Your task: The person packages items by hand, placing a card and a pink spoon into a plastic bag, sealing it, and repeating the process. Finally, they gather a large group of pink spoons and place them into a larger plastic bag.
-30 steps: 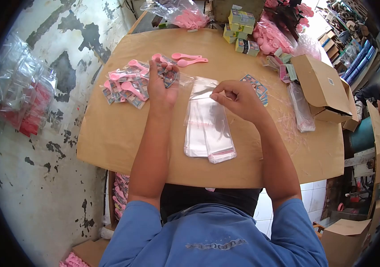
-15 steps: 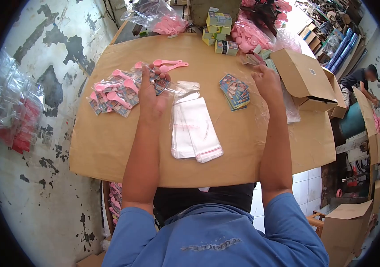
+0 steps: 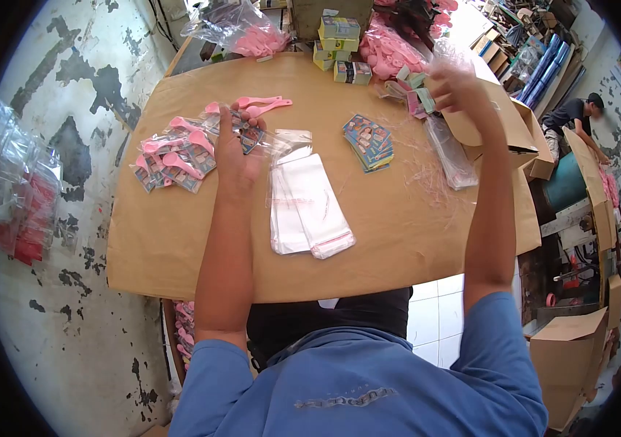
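Observation:
My left hand [image 3: 239,149] is closed on a clear packet with a printed card [image 3: 251,137] in it, just right of the packed cards and pink spoons [image 3: 179,156]. Two loose pink spoons [image 3: 267,105] lie beyond it. My right hand [image 3: 457,91] is raised near the open cardboard box [image 3: 481,124], blurred by motion, so its fingers are unclear. Between my arms, clear plastic sleeves [image 3: 310,204] lie stacked near a fanned pile of printed cards [image 3: 369,143].
Card bundles [image 3: 339,40] and bags of pink spoons [image 3: 390,51] stand at the table's far edge. Plastic strands [image 3: 434,178] lie at the right, beside a clear bag [image 3: 450,156]. Another person [image 3: 576,120] is at the far right.
My right hand has moved up and to the right, away from the card pile. My left hand still holds the packet. The view has shifted slightly.

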Demonstrator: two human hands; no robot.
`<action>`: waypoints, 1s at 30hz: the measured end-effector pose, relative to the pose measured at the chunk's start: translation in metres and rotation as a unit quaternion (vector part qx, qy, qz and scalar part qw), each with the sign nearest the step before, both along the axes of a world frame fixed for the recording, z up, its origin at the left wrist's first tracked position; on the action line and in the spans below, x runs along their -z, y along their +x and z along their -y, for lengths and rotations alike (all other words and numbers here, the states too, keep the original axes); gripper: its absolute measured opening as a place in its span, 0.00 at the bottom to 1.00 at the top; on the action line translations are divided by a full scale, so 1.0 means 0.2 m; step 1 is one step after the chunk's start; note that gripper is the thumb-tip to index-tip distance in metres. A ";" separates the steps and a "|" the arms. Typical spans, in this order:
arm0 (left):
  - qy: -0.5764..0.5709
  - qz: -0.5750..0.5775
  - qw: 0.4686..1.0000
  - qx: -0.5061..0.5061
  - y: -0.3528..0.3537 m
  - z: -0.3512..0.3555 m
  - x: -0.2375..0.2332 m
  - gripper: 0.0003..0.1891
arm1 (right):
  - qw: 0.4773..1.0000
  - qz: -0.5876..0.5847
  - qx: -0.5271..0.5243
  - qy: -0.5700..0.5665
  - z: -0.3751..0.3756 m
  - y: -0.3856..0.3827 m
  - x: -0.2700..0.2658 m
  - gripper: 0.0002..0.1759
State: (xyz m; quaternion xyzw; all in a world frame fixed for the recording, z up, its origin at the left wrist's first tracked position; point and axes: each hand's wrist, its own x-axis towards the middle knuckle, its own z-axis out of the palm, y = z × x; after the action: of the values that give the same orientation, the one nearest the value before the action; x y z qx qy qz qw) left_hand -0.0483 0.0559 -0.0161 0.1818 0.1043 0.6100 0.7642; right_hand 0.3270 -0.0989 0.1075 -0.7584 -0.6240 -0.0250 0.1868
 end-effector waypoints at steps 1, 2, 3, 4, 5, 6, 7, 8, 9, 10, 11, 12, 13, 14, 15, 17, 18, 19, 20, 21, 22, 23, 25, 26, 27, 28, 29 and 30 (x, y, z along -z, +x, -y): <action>0.001 0.000 1.000 0.000 0.00 0.00 0.00 0.17 | 0.962 0.234 0.127 -0.059 -0.02 0.00 0.01 0.26; 0.001 -0.001 1.000 0.002 0.01 0.01 0.00 0.17 | 0.985 0.140 0.096 -0.031 -0.03 -0.01 0.04 0.25; 0.005 -0.013 1.000 -0.005 0.01 0.01 0.00 0.18 | 0.997 0.046 0.062 -0.002 -0.04 -0.07 0.04 0.24; 0.008 -0.024 1.000 -0.014 0.01 0.02 -0.01 0.18 | 0.998 -0.048 0.026 0.027 -0.06 -0.13 0.05 0.23; 0.010 -0.035 0.999 -0.024 0.01 0.02 -0.02 0.19 | 0.998 -0.053 0.017 0.015 -0.08 -0.18 0.09 0.21; 0.013 -0.039 0.999 -0.031 0.01 0.04 -0.02 0.19 | 0.998 -0.060 0.007 0.003 -0.10 -0.23 0.16 0.20; 0.017 -0.046 0.998 -0.036 0.02 0.05 -0.03 0.19 | 0.998 -0.069 -0.001 -0.009 -0.11 -0.26 0.23 0.18; 0.022 -0.052 0.998 -0.040 0.02 0.06 -0.04 0.19 | 0.997 -0.069 -0.039 0.008 -0.13 -0.27 0.32 0.17; 0.026 -0.050 0.998 -0.034 0.02 0.05 -0.03 0.19 | 0.994 -0.068 -0.076 0.027 -0.15 -0.27 0.40 0.17; 0.030 -0.048 0.998 -0.027 0.02 0.05 -0.02 0.19 | 0.990 -0.067 -0.113 0.045 -0.16 -0.28 0.44 0.16; 0.032 -0.046 0.998 -0.020 0.03 0.04 -0.01 0.19 | 0.990 -0.030 -0.128 0.057 -0.15 -0.28 0.47 0.14; 0.033 -0.053 0.998 -0.017 0.03 0.04 -0.01 0.19 | 0.987 0.007 -0.143 0.068 -0.14 -0.29 0.49 0.13; 0.032 -0.059 0.998 -0.015 0.03 0.04 -0.01 0.18 | 0.983 0.044 -0.159 0.077 -0.13 -0.30 0.50 0.11; 0.032 -0.064 0.997 -0.012 0.04 0.04 -0.01 0.18 | 0.983 0.044 -0.157 0.079 -0.13 -0.31 0.51 0.10; 0.031 -0.067 0.997 -0.012 0.04 0.04 -0.01 0.18 | 0.984 0.044 -0.154 0.080 -0.13 -0.32 0.51 0.09; 0.031 -0.072 0.997 -0.010 0.04 0.03 0.00 0.18 | 0.984 0.048 -0.150 0.082 -0.14 -0.32 0.51 0.07; 0.032 -0.073 0.997 -0.009 0.05 0.03 0.00 0.18 | 0.984 0.052 -0.151 0.081 -0.14 -0.31 0.52 0.06; 0.034 -0.075 0.997 -0.008 0.04 0.03 0.00 0.18 | 0.984 0.055 -0.151 0.081 -0.15 -0.30 0.53 0.06; 0.036 -0.076 0.996 -0.007 0.04 0.03 0.00 0.18 | 0.985 0.017 -0.125 0.120 -0.16 -0.26 0.55 0.06; 0.034 -0.075 0.997 -0.005 0.04 0.03 0.00 0.18 | 0.982 -0.021 -0.100 0.159 -0.19 -0.20 0.57 0.06; 0.033 -0.073 0.997 -0.004 0.04 0.03 0.00 0.18 | 0.976 -0.059 -0.075 0.197 -0.20 -0.17 0.55 0.06; 0.031 -0.072 0.997 -0.004 0.04 0.04 -0.01 0.18 | 0.977 -0.084 -0.029 0.192 -0.19 -0.13 0.52 0.07; 0.030 -0.072 0.997 -0.006 0.04 0.05 -0.02 0.18 | 0.972 -0.135 0.064 0.180 -0.14 -0.10 0.38 0.10; 0.031 -0.071 0.997 -0.007 0.04 0.06 -0.03 0.18 | 0.984 -0.039 0.087 0.149 -0.13 -0.07 0.40 0.10; 0.031 -0.071 0.997 -0.009 0.04 0.06 -0.03 0.18 | 0.986 0.057 0.108 0.116 -0.13 -0.05 0.42 0.10; 0.031 -0.071 0.997 -0.010 0.05 0.06 -0.03 0.18 | 0.976 0.153 0.130 0.081 -0.12 -0.03 0.44 0.10; 0.031 -0.070 0.997 -0.011 0.05 0.07 -0.04 0.18 | 0.977 0.137 0.114 0.117 -0.13 -0.02 0.46 0.11; 0.034 -0.068 0.997 -0.015 0.05 0.06 -0.04 0.18 | 0.976 0.123 0.096 0.152 -0.14 -0.06 0.45 0.12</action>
State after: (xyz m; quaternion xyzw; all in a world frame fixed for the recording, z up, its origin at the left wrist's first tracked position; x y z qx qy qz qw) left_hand -0.0373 0.0432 -0.0077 0.2474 0.1380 0.6105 0.7396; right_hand 0.3158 -0.0706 0.0168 -0.7687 -0.5551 -0.2304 0.2189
